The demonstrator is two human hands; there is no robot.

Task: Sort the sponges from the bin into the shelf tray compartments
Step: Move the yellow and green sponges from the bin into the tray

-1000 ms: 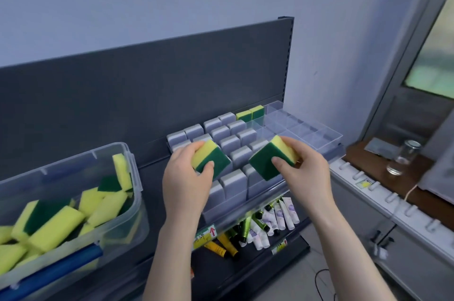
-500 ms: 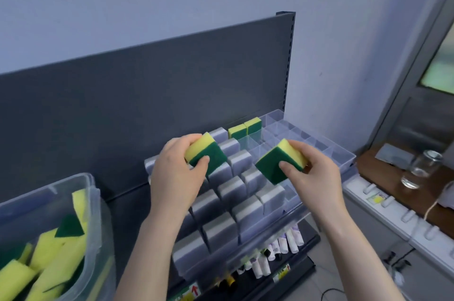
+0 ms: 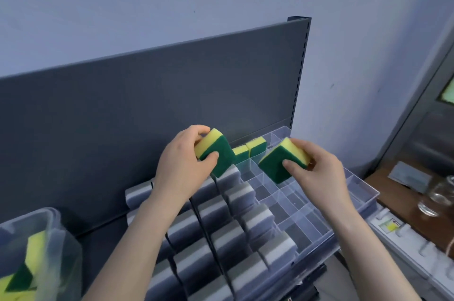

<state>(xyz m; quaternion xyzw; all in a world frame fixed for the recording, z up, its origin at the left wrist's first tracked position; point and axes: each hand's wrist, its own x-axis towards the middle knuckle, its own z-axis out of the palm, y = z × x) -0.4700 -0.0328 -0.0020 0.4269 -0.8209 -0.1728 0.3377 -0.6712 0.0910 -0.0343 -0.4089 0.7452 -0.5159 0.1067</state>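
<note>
My left hand [image 3: 183, 168] grips a yellow-and-green sponge [image 3: 218, 153] above the back rows of the clear shelf tray [image 3: 353, 217]. My right hand [image 3: 317, 172] holds a second yellow-and-green sponge [image 3: 277, 163] over the tray's bare compartments on the right. Two more such sponges [image 3: 250, 149] stand in the tray's back row between my hands. Several grey-and-white sponges [image 3: 235, 234] fill the tray's left compartments. The clear bin [image 3: 56, 246] with yellow-and-green sponges sits at the lower left, partly cut off.
A dark grey shelf back panel [image 3: 147, 109] rises behind the tray. At the right a brown surface carries a glass jar [image 3: 437, 200]. A white power strip [image 3: 405, 244] runs along the lower right.
Both hands carried their sponges up and toward the tray's back right. The view shifted right, so the bin slid toward the left edge.
</note>
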